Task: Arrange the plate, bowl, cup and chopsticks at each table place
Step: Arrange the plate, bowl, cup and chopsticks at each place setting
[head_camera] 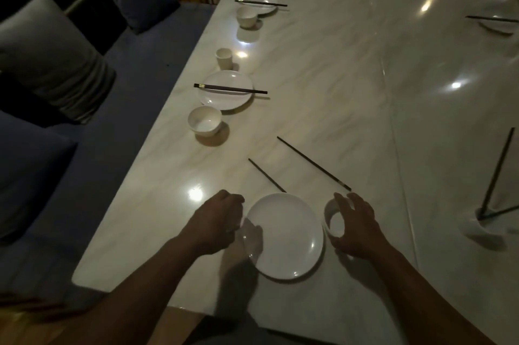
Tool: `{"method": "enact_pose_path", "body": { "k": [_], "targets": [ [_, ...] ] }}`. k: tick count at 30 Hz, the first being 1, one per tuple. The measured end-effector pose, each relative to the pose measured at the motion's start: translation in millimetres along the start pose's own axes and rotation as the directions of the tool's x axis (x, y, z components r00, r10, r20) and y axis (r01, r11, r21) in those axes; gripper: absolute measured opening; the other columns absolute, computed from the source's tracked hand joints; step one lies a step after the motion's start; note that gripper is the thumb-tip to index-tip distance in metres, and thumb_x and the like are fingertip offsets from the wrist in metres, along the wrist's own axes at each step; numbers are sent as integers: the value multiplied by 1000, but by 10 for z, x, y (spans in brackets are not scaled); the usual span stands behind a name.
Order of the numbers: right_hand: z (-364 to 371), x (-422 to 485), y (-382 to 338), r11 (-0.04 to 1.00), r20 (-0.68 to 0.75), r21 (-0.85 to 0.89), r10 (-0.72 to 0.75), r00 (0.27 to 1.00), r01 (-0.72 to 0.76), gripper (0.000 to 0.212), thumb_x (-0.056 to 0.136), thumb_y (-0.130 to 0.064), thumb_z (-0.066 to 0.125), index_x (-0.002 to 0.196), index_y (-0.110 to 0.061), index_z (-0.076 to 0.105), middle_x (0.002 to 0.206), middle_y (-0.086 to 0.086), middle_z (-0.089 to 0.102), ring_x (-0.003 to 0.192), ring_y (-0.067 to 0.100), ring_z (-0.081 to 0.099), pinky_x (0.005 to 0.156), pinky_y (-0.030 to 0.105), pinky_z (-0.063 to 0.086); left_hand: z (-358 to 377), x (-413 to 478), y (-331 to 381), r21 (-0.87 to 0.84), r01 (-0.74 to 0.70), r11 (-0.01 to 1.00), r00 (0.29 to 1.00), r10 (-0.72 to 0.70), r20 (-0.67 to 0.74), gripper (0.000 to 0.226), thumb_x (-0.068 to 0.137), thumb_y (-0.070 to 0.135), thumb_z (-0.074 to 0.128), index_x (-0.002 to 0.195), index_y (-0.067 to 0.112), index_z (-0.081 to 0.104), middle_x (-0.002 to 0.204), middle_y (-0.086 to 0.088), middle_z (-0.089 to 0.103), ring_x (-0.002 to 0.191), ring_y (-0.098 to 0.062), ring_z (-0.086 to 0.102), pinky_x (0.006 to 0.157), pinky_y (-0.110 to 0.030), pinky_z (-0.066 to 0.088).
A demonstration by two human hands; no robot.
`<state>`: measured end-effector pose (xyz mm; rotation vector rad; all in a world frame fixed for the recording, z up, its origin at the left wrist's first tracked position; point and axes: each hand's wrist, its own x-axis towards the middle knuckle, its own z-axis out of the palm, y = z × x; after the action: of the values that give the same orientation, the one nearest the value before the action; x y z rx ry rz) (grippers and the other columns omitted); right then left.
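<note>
R hand (356, 221) wraps the cup (335, 222): fingers spread and curved over its far side, thumb on the near side, so it grips the cup. Cup sits just R of the plate (286, 235), nearly touching its rim, and its mouth looks tipped toward the plate.

L hand (216, 221) has fingers curled at the plate's L rim and is touching or nearly touching it. Can't tell if the rim is pinched.

Plate lies flat on the table (337, 77) near the front edge, btwn both hands.

Two loose chopsticks lie beyond the plate, apart and roughly parallel on a diagonal. Short-looking chopstick (266, 175) has its near end at the plate's far rim. Long chopstick (314, 163) ends just past the R hand's fingertips.

Next place along the L edge: 2nd plate (226, 100) w/ chopstick pair (230, 89) laid across it, bowl (204, 121) on the near side, 2nd cup (223, 58) on the far side. One more such place lies beyond it, w/ dim ones at the far end.

R side: dark chopsticks (497, 173) lean up out of a blurred white vessel.

Cushioned bench (118, 108) sits L of the table.
</note>
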<state>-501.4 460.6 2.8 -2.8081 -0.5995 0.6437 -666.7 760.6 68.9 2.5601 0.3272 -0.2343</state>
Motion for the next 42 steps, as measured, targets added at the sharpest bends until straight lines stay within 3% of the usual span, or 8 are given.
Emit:
{"method": "enact_pose_path", "body": {
  "k": [3, 7, 13, 17, 23, 33, 37, 42],
  "targets": [
    [3, -4, 15, 1000, 8, 1, 4, 1000, -4, 116, 65, -42, 85, 154, -34, 11, 161, 5, 7, 146, 33, 11, 114, 46, 33, -18, -89, -227, 32, 49, 998, 999, -49, -15, 69, 63, 9, 74, 128, 21, 54, 117, 6, 54, 101, -17, 56, 75, -21, 40],
    [-2, -58, 19, 1000, 14, 1, 22, 1000, -22, 115, 65, -40, 86, 154, -34, 12, 161, 4, 8, 145, 33, 13, 113, 46, 35, 96, -128, -339, 60, 30, 998, 1000, -30, 4, 44, 65, -1, 68, 108, 6, 64, 117, 0, 58, 106, -21, 57, 78, -21, 37],
    [37, -223, 44, 998, 28, 44, 44, 999, -45, 117, 65, -38, 87, 155, -35, 11, 162, 1, 4, 147, 31, 8, 116, 44, 30, 189, -93, -402, 65, 9, 998, 1000, -10, 6, 36, 66, -5, 61, 101, 3, 67, 106, -2, 61, 97, -22, 58, 74, -22, 37],
    [66, -306, 84, 998, 26, 51, 47, 999, -48, 119, 64, -39, 87, 154, -36, 10, 163, 1, 4, 148, 30, 8, 117, 45, 29, 191, -71, -441, 52, 38, 998, 999, -39, 26, 38, 67, -2, 60, 103, 9, 66, 108, 9, 55, 103, -16, 56, 77, -20, 36],
    [93, -444, 104, 996, 20, 47, 79, 997, -80, 118, 64, -39, 87, 154, -36, 10, 162, 0, 3, 147, 31, 10, 116, 44, 32, 214, -70, -491, 53, 14, 998, 999, -16, 35, 38, 64, -2, 63, 101, 6, 68, 115, 1, 60, 109, -19, 58, 81, -20, 37],
    [151, -597, 205, 995, 28, 67, 74, 997, -76, 120, 58, -41, 89, 153, -35, 15, 159, 0, 10, 142, 28, 17, 113, 42, 36, 152, -106, -488, -6, 96, 995, 989, -95, 112, 90, 59, 18, 83, 139, 22, 39, 118, 3, 49, 95, -12, 46, 76, -25, 42],
    [151, -614, 212, 995, 27, 69, 73, 997, -75, 120, 58, -39, 89, 152, -35, 15, 159, 0, 10, 142, 28, 18, 112, 41, 36, 177, -85, -435, 9, 60, 998, 995, -61, 81, 68, 65, 6, 74, 128, 15, 49, 98, 13, 49, 93, -12, 49, 68, -18, 35],
    [161, -599, 236, 995, 30, 68, 71, 997, -73, 121, 57, -40, 90, 152, -36, 15, 159, 0, 9, 142, 28, 18, 111, 40, 37, 188, -76, -410, 37, 30, 999, 998, -32, 60, 50, 69, 1, 67, 118, 7, 59, 102, 8, 53, 95, -13, 48, 69, -15, 33]
  ]
}}
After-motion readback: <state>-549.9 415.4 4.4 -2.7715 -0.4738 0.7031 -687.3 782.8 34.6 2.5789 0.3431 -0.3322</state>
